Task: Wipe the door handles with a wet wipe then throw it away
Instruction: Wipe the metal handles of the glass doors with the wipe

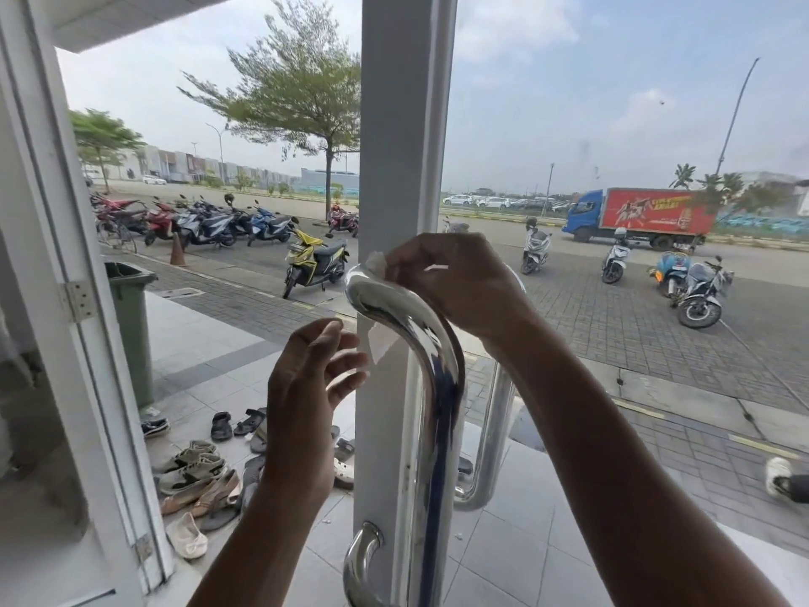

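A chrome pull handle (431, 361) curves down the white stile of a glass door (394, 168). At its upper bend my right hand (451, 280) holds a white wet wipe (375, 262) against the metal, and a corner of the wipe shows below at the stile. A second chrome handle (492, 435) is on the far side of the glass. My left hand (306, 387) hovers just left of the stile with fingers loosely spread, holding nothing and touching nothing I can see.
The door stands ajar; the white door frame (87, 322) is on the left. Outside, a green bin (131, 326) stands by the frame and several shoes (197, 470) lie on the tiled floor. Parked scooters (315, 260) and a truck (639, 216) are beyond.
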Demonstrator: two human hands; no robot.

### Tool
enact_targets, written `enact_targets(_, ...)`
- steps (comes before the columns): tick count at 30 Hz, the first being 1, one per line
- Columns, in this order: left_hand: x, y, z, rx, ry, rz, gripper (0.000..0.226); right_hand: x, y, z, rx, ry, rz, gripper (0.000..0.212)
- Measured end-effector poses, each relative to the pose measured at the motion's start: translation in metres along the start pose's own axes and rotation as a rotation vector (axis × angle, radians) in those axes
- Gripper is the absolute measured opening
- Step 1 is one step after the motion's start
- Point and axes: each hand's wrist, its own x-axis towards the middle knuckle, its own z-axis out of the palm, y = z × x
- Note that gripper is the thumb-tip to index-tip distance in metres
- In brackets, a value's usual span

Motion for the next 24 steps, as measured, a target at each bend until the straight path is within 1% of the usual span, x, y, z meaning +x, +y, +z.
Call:
enact_targets(2,0.001,-0.002,-0.001,-0.007,-0.003,-0.006,0.015,0.002,-0.001,-0.003,0.099,0.016,0.006,0.021)
enact_targets(4,0.002,-0.003,-0.003,-0.007,-0.013,-0.007,0.016,0.006,-0.006,-0.004,0.16,0.074,-0.014,0.019)
enact_targets(5,0.003,-0.003,-0.004,-0.006,-0.02,-0.003,0.017,0.01,-0.009,-0.003,0.115,0.089,-0.045,0.02)
enact_targets(7,0.004,-0.005,-0.007,-0.011,-0.035,-0.006,0.02,0.014,-0.017,0.002,-0.078,0.061,-0.106,0.019)
enact_targets(9,0.004,-0.006,-0.007,-0.002,-0.041,0.003,0.021,0.016,-0.024,0.004,-0.253,-0.032,-0.163,0.017)
enact_targets(12,0.005,-0.006,-0.011,-0.002,-0.065,-0.006,0.02,0.023,-0.041,0.004,-0.442,-0.244,-0.208,0.021)
enact_targets(14,0.005,-0.006,-0.015,-0.003,-0.078,-0.013,0.018,0.029,-0.053,0.005,-0.534,-0.377,-0.212,0.025)
enact_targets(16,0.005,-0.006,-0.019,0.022,-0.087,-0.014,0.017,0.034,-0.064,0.008,-0.616,-0.473,-0.186,0.023)
enact_targets(18,0.005,-0.007,-0.019,0.042,-0.107,-0.034,0.017,0.038,-0.071,0.014,-0.677,-0.547,-0.145,0.022)
enact_targets(21,0.006,-0.005,-0.018,0.02,-0.145,-0.084,0.019,0.034,-0.076,0.026,-0.706,-0.642,-0.129,0.023)
enact_targets(24,0.008,0.001,-0.016,-0.045,-0.198,-0.136,0.021,0.026,-0.076,0.031,-0.624,-0.631,-0.091,0.036)
